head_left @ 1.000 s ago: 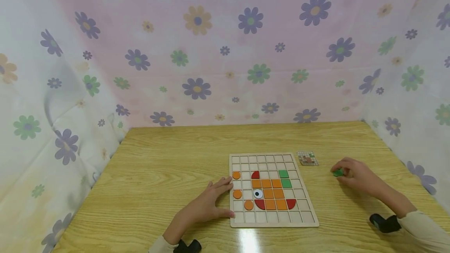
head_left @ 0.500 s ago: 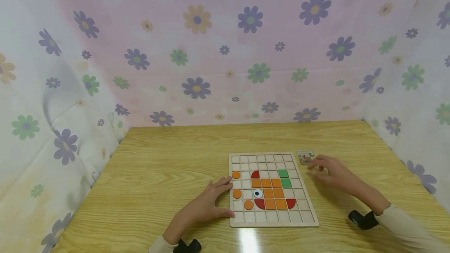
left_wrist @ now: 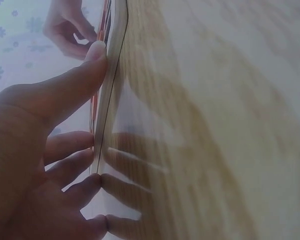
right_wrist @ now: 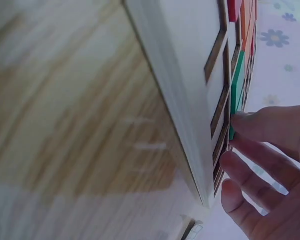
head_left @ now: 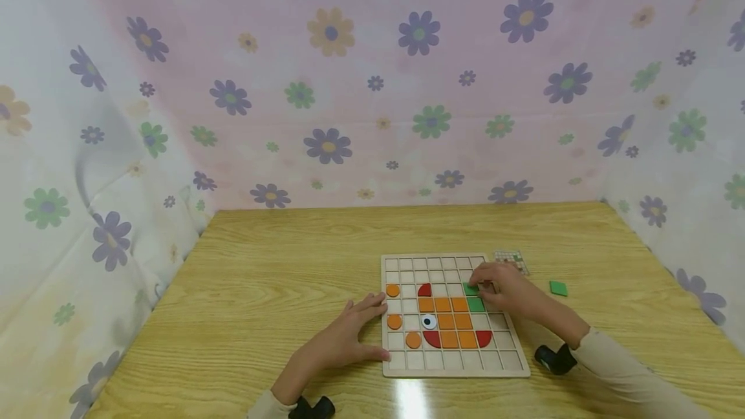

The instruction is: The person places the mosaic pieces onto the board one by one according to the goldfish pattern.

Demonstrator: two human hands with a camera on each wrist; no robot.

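Note:
My left hand (head_left: 343,338) rests at the left edge of the wooden grid board (head_left: 414,360), its fingers spread and thumb tip on the rim. Across the board, the thumb and index finger of my right hand (head_left: 507,288) pinch at the upper green square tile (head_left: 469,289). In the right wrist view my thumb touches the edge of a green tile (right_wrist: 236,85). Just below in the grid lies another green tile (head_left: 475,304). Orange squares (head_left: 446,321), red quarter-round pieces (head_left: 432,339), orange discs (head_left: 413,340) and an eye piece (head_left: 429,321) sit in the cells.
A loose green square (head_left: 558,288) lies on the table (head_left: 279,264) right of the board. Behind my right hand is a small pattern card (head_left: 511,257), partly covered. A flowered cloth (head_left: 361,83) hangs around the back and sides.
My right hand has let go of the loose green square and moved left, past the card, to the board's upper green tile. The left hand stays at the board's edge.

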